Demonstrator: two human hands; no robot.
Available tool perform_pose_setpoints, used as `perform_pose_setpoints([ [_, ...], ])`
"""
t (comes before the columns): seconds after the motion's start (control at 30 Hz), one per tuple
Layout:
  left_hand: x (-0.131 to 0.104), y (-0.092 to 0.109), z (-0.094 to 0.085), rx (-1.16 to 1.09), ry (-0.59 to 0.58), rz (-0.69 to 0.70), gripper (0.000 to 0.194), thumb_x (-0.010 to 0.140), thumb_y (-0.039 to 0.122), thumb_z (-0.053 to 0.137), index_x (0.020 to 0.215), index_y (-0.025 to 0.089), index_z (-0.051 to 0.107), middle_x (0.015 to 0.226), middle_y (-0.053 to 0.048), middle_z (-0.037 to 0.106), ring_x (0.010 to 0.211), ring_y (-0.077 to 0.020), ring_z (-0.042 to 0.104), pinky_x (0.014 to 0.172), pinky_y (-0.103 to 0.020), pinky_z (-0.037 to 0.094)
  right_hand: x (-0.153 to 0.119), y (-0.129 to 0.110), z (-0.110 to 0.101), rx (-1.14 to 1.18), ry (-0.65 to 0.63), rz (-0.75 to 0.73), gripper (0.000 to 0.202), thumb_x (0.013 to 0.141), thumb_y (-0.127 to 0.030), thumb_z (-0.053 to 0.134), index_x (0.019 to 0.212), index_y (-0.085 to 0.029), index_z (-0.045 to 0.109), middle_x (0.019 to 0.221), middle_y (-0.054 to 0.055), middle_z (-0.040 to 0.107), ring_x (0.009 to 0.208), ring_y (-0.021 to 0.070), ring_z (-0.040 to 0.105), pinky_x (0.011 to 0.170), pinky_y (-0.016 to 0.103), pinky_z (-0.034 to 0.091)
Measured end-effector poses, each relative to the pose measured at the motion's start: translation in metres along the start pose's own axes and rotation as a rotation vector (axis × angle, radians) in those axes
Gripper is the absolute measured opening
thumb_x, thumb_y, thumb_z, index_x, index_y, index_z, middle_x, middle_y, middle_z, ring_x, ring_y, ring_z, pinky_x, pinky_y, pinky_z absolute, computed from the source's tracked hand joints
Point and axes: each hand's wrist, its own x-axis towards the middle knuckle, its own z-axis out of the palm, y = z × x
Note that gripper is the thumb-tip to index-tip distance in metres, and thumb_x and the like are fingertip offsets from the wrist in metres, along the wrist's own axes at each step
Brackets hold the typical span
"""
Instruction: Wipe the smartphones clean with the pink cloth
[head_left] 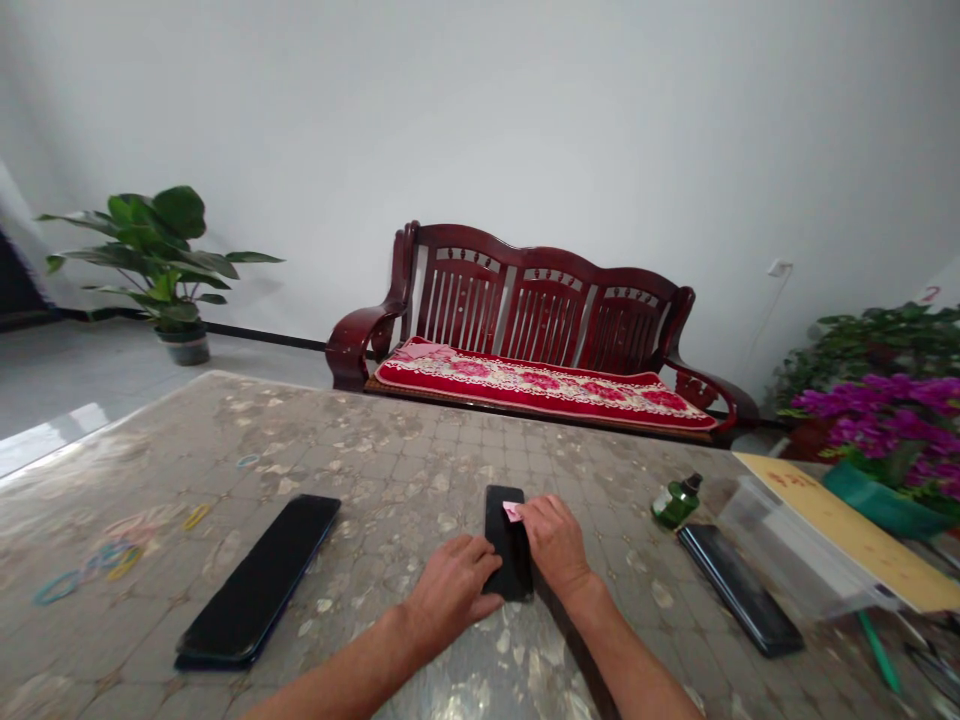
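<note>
A black phone (513,560) lies flat on the table in front of me. My left hand (459,582) holds it at the lower left, with the fingertips over its left edge and the thumb by its lower end. Between the fingertips of my right hand (553,540) is a small pink piece of cloth or paper (513,511). It touches the upper part of the phone's screen. Part of the phone's right side is hidden by that hand.
A long black phone-like slab (262,575) lies to the left, near several coloured bands (112,556). On the right are a green bottle (676,502), a dark glossy case (739,588), a clear box (784,545) and purple flowers (896,430). A wooden bench (540,310) stands beyond the table (360,460).
</note>
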Motion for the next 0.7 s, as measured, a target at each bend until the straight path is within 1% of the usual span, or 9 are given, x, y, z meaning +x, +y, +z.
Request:
perform_pose_setpoints([
  [0.07, 0.000, -0.001, 0.001, 0.001, 0.006, 0.005, 0.030, 0.079, 0.027, 0.079, 0.106, 0.020, 0.068, 0.111, -0.006, 0.068, 0.101, -0.0255, 0.063, 0.093, -0.038, 0.051, -0.005, -0.002, 0.001, 0.006, -0.009, -0.030, 0.018, 0.096, -0.014, 0.055, 0.091, -0.021, 0.070, 0.086, 0.004, 0.064, 0.085, 0.0213, 0.055, 0.076, 0.031, 0.042],
  [0.17, -0.001, -0.001, 0.002, -0.007, 0.008, 0.006, 0.028, 0.079, 0.026, 0.078, 0.105, 0.020, 0.068, 0.109, -0.006, 0.069, 0.100, -0.0253, 0.063, 0.091, -0.037, 0.052, -0.021, -0.007, -0.002, 0.078, -0.015, -0.090, 0.018, 0.098, -0.014, 0.053, 0.098, -0.022, 0.069, 0.090, 0.003, 0.063, 0.088, 0.0205, 0.055, 0.078, 0.030, 0.044],
  [0.23, -0.001, -0.001, 0.002, -0.010, 0.019, 0.011, 0.026, 0.080, 0.027, 0.077, 0.104, 0.021, 0.068, 0.107, -0.006, 0.069, 0.099, -0.0251, 0.063, 0.091, -0.037, 0.052, -0.026, -0.008, -0.004, 0.125, -0.025, -0.105, 0.020, 0.098, -0.013, 0.050, 0.101, -0.023, 0.068, 0.091, 0.003, 0.062, 0.089, 0.0199, 0.056, 0.079, 0.030, 0.045],
  [0.3, -0.001, -0.001, 0.002, -0.008, 0.034, 0.016, 0.024, 0.082, 0.028, 0.075, 0.103, 0.021, 0.068, 0.107, -0.006, 0.069, 0.099, -0.0249, 0.064, 0.090, -0.037, 0.052, -0.022, -0.007, -0.005, 0.138, -0.035, -0.084, 0.022, 0.098, -0.013, 0.049, 0.101, -0.023, 0.068, 0.091, 0.004, 0.062, 0.090, 0.0195, 0.056, 0.079, 0.030, 0.045],
  [0.43, -0.001, -0.002, 0.003, -0.003, 0.029, 0.014, 0.024, 0.081, 0.029, 0.076, 0.103, 0.020, 0.069, 0.109, -0.007, 0.069, 0.098, -0.0254, 0.064, 0.091, -0.037, 0.052, 0.005, -0.006, 0.001, 0.074, -0.054, 0.033, 0.020, 0.097, -0.012, 0.052, 0.098, -0.021, 0.070, 0.090, 0.005, 0.063, 0.091, 0.0204, 0.056, 0.081, 0.029, 0.045],
  [0.5, -0.001, -0.003, 0.004, -0.009, 0.036, 0.020, 0.024, 0.082, 0.030, 0.075, 0.103, 0.020, 0.070, 0.109, -0.007, 0.070, 0.099, -0.0254, 0.064, 0.091, -0.037, 0.052, 0.016, -0.010, 0.004, 0.053, -0.075, 0.053, 0.020, 0.097, -0.013, 0.052, 0.098, -0.021, 0.071, 0.090, 0.005, 0.064, 0.091, 0.0205, 0.056, 0.080, 0.029, 0.044],
  [0.57, -0.002, -0.004, 0.005, -0.020, 0.056, 0.028, 0.021, 0.084, 0.032, 0.073, 0.103, 0.021, 0.070, 0.107, -0.007, 0.070, 0.098, -0.0248, 0.065, 0.091, -0.036, 0.052, 0.019, -0.015, 0.004, 0.050, -0.089, 0.020, 0.020, 0.097, -0.013, 0.053, 0.095, -0.021, 0.071, 0.090, 0.005, 0.063, 0.092, 0.0204, 0.055, 0.080, 0.029, 0.044],
  [0.7, -0.002, -0.005, 0.006, -0.040, 0.069, 0.031, 0.021, 0.084, 0.033, 0.073, 0.101, 0.021, 0.071, 0.105, -0.006, 0.071, 0.095, -0.0241, 0.065, 0.089, -0.035, 0.052, 0.011, -0.020, 0.001, 0.095, -0.118, -0.123, 0.018, 0.096, -0.013, 0.055, 0.094, -0.022, 0.071, 0.091, 0.004, 0.063, 0.092, 0.0195, 0.054, 0.079, 0.028, 0.042],
])
